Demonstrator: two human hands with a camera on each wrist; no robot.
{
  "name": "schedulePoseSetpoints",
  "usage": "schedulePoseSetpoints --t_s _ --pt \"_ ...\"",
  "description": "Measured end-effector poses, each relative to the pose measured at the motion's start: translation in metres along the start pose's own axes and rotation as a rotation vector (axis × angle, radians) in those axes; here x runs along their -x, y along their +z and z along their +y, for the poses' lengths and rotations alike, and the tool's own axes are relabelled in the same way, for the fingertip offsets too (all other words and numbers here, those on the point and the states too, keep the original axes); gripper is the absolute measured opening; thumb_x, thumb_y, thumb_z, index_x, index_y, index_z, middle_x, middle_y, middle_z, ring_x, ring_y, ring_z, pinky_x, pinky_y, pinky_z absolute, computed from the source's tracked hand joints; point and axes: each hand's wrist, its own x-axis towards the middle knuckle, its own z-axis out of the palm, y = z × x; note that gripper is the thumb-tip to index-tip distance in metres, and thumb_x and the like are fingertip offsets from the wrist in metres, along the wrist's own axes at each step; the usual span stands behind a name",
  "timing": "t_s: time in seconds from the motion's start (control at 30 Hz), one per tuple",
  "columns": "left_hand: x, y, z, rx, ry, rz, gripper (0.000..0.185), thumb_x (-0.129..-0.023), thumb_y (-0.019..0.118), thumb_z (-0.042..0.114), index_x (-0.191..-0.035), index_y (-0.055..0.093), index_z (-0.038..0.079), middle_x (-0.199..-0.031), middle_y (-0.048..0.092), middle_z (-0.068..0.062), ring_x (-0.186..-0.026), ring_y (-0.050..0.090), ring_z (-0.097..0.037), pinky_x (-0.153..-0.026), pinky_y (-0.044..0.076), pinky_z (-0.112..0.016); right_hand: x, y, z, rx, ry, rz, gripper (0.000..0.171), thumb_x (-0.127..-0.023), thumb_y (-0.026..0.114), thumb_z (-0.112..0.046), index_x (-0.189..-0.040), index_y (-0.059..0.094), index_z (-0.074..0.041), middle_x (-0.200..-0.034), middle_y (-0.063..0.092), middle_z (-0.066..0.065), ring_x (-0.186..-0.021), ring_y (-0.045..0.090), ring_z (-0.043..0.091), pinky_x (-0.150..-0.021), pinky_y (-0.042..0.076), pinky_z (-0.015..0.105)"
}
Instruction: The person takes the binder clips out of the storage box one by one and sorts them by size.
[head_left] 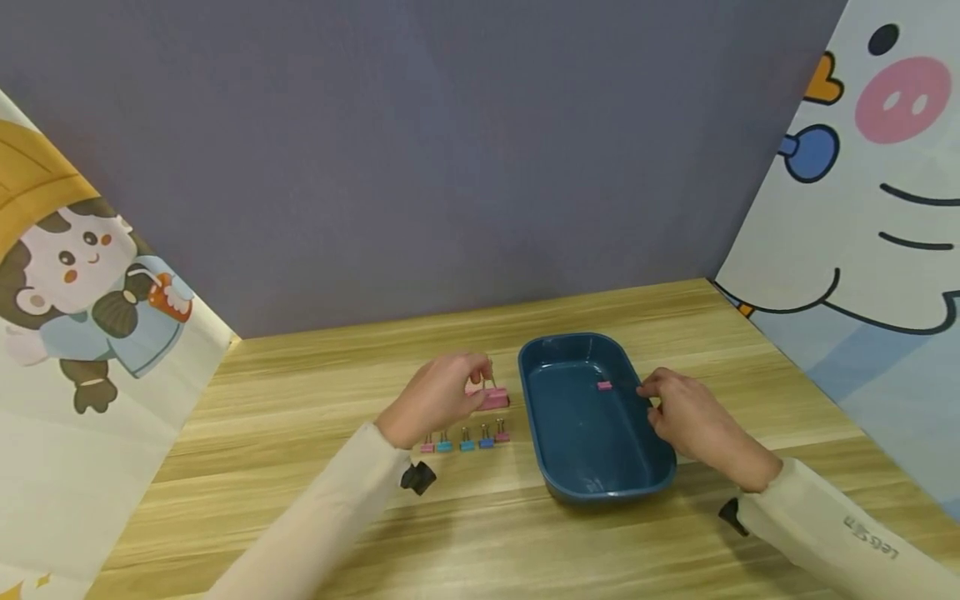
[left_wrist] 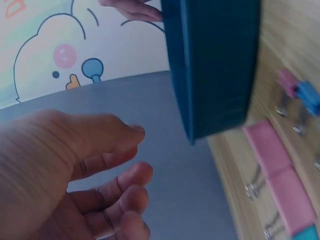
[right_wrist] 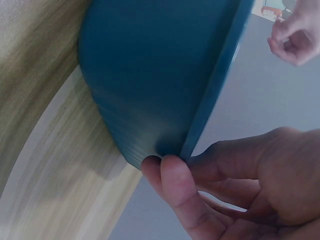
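Observation:
My left hand (head_left: 459, 385) hovers over a large pink binder clip (head_left: 492, 398) lying just left of the blue tray (head_left: 542, 433). In the left wrist view its fingers (left_wrist: 136, 176) are loosely curled and spread, holding nothing, apart from the pink clips (left_wrist: 272, 162) on the wood. My right hand (head_left: 651, 392) is at the tray's right rim. In the right wrist view its thumb (right_wrist: 172, 182) presses the tray's outer wall (right_wrist: 150, 75), with the fingers curled on the rim's other side. A small pink clip (head_left: 603, 385) lies inside the tray.
Several small pink and blue binder clips (head_left: 467, 442) stand in a row in front of the big clip. The wooden table (head_left: 300, 400) is closed in by a grey back wall and cartoon panels (head_left: 862, 250) at both sides.

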Motion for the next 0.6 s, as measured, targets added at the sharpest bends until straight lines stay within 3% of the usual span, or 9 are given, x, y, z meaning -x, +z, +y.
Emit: schedulePoseSetpoints --t_s 0.2,0.37,0.6 --pt "-0.020 0.002 0.014 0.023 -0.036 0.016 0.013 -0.084 0.070 0.017 -0.097 0.066 0.014 -0.088 0.061 0.002 -0.070 0.053 -0.009 -0.059 0.045 -0.025 0.001 0.000 -0.001 0.013 0.004 -0.003 0.024 -0.077 0.066 0.006 -0.100 0.066 0.011 -0.102 0.059 0.018 -0.079 0.063 0.027 -0.064 0.051 0.038" --pt "-0.038 0.006 0.025 0.043 -0.027 0.037 0.015 -0.086 0.068 0.017 -0.100 0.067 0.013 -0.089 0.062 0.001 -0.070 0.054 -0.010 -0.061 0.045 -0.026 0.000 -0.001 -0.002 0.022 0.006 -0.003 0.023 -0.077 0.066 0.006 -0.100 0.066 0.011 -0.101 0.058 0.017 -0.078 0.062 0.026 -0.065 0.051 0.039" --pt "-0.061 0.009 0.041 0.103 -0.052 0.021 0.019 -0.088 0.067 0.023 -0.105 0.066 0.014 -0.088 0.060 0.002 -0.071 0.054 -0.010 -0.061 0.045 -0.027 -0.001 -0.001 -0.001 0.013 0.006 -0.003 0.024 -0.077 0.065 0.006 -0.100 0.066 0.012 -0.100 0.058 0.017 -0.080 0.062 0.029 -0.066 0.051 0.040"
